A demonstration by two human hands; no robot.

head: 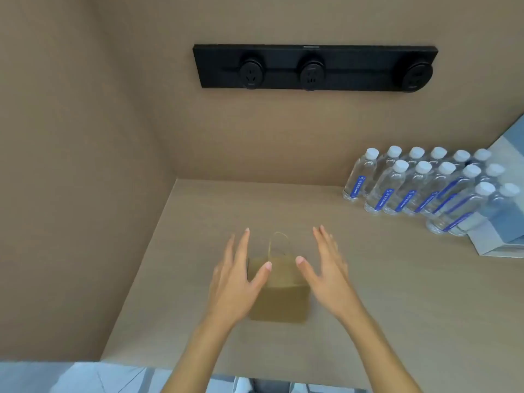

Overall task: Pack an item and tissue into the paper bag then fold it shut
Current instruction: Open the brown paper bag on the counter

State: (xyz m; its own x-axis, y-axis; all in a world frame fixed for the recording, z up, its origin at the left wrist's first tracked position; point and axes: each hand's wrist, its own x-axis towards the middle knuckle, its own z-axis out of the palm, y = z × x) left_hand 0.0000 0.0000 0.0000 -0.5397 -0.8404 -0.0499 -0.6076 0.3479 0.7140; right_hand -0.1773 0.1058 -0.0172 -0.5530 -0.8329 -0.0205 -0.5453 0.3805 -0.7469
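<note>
A small brown paper bag lies flat on the wooden counter, its twisted paper handle pointing away from me. My left hand hovers over the bag's left edge, fingers spread and empty. On the other side, my right hand is over the bag's right edge, also spread and holding nothing. Both thumbs overlap the bag from my viewpoint; whether they touch it I cannot tell. No item and no tissue are in sight.
Several water bottles with white caps stand in rows at the back right. A white and blue box sits beside them at the right edge. A black socket strip is mounted on the back wall. A side wall closes the left.
</note>
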